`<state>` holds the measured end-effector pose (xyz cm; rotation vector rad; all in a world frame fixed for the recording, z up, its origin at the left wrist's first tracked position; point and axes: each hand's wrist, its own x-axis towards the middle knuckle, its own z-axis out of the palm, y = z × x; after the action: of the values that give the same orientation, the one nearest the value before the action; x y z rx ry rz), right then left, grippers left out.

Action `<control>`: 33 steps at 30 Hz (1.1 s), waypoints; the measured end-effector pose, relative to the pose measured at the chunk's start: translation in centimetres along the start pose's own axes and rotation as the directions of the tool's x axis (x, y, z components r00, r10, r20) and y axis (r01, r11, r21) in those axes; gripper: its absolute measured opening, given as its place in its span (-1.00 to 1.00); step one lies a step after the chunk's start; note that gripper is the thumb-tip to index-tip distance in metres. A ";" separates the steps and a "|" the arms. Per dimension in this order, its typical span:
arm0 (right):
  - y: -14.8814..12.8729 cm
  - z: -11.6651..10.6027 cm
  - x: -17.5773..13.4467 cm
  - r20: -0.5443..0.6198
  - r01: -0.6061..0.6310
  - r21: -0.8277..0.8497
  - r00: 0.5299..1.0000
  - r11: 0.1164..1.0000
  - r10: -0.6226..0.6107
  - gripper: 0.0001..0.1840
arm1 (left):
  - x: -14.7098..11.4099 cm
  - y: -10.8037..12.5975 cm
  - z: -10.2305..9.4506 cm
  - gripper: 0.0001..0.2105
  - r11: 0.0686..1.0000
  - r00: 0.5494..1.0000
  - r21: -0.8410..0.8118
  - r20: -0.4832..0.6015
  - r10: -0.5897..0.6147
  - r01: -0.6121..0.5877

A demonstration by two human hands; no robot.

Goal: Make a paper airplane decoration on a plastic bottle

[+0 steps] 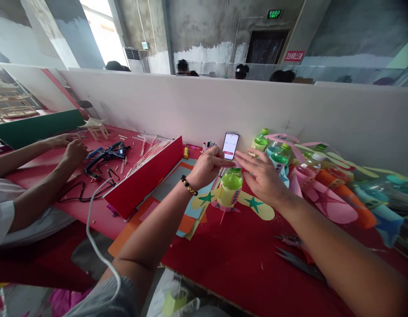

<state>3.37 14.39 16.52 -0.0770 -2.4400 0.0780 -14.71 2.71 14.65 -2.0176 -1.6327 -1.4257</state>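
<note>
We count two hands of the wearer, the left hand (207,167) and the right hand (261,176), plus two hands of a co-worker (71,147) at the far left. One phone (230,145) stands against the partition. We count at least four green-capped bottles (230,185); further ones at right are too jumbled to tally. One pair of scissors (298,257). One beaded bracelet (189,186).

Clear glossy plastic on the bottle (230,187) between both grips, green plastic cap, matt yellow paper wings with teal stars (256,206) taped around it. Matt red felt-like cloth over the bench (237,259). Glossy glass screen on the phone (230,145) just beyond the fingertips. Shiny dark beads with gold ones on the bracelet (189,186) at the left wrist. Dull metal scissors (298,259) under the right forearm.
</note>
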 end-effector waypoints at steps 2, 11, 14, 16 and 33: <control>0.0 0.6 -0.2 0.060 0.030 0.003 0.998 1.000 -0.030 -0.35 | -0.2 -0.1 0.1 -0.72 1.000 1.000 -0.005 -0.020 -0.005 0.005; -0.5 1.1 -0.3 0.103 0.053 -0.050 0.994 0.997 -0.047 -0.34 | -0.7 -0.2 0.7 -0.73 0.999 0.989 -0.032 -0.149 -0.008 0.003; -0.9 1.2 -0.4 0.099 0.055 -0.083 0.994 0.995 -0.046 -0.34 | -0.8 -0.3 0.9 -0.76 0.999 0.979 -0.048 -0.202 0.017 -0.027; -0.8 1.2 -0.5 0.087 0.055 -0.098 0.995 0.994 -0.047 -0.34 | -0.9 -0.5 1.0 -0.79 0.996 0.969 -0.074 -0.246 0.020 -0.040; -0.7 1.6 -1.0 0.010 0.050 -0.132 0.999 0.990 -0.049 -0.35 | -4.0 -2.9 0.7 -0.82 0.932 0.920 -0.091 -0.153 -0.360 0.350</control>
<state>3.14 13.56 14.71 -0.0751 -2.4506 -0.1059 -16.51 1.59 10.10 -1.6302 -1.9728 -1.7294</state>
